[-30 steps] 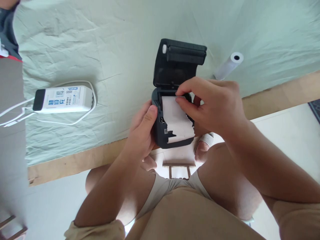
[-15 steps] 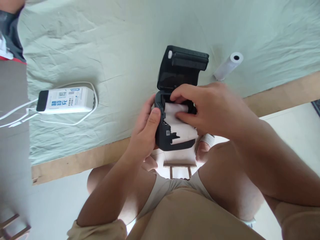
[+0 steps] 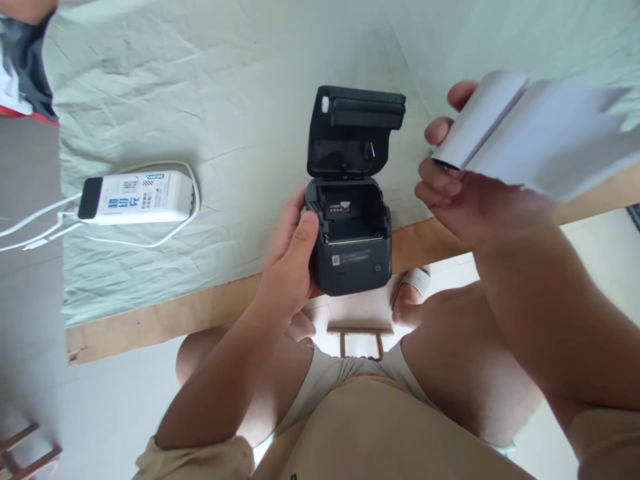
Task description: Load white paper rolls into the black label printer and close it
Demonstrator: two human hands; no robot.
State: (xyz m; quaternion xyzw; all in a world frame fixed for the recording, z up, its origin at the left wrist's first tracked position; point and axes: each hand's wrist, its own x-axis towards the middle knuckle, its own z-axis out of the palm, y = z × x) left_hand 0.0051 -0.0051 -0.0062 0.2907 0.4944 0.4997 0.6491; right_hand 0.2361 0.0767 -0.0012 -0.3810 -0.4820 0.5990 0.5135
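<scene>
A black portable label printer [image 3: 355, 267] is in my left hand [image 3: 293, 267], gripped by its left side with the thumb on the upper edge. Its lid [image 3: 350, 133] stands raised, and the paper compartment [image 3: 353, 207] shows bare inside. To the right, my right hand [image 3: 445, 173] holds a thin white paper roll [image 3: 483, 120]. A loose strip of paper [image 3: 555, 133] trails from this roll to the right, blurred at its far end. The second paper roll is hidden, with my right hand and the held roll over that spot.
A white power strip [image 3: 140, 198] with a black end and white cables lies on the pale green cloth [image 3: 225, 87] at left. The table's wooden edge [image 3: 165, 300] runs in front of me. Part of another person [image 3: 27, 67] shows at the top left corner.
My right hand has lifted the paper roll out of the printer and carried it up to the right. The printer stays in my left hand with its lid raised.
</scene>
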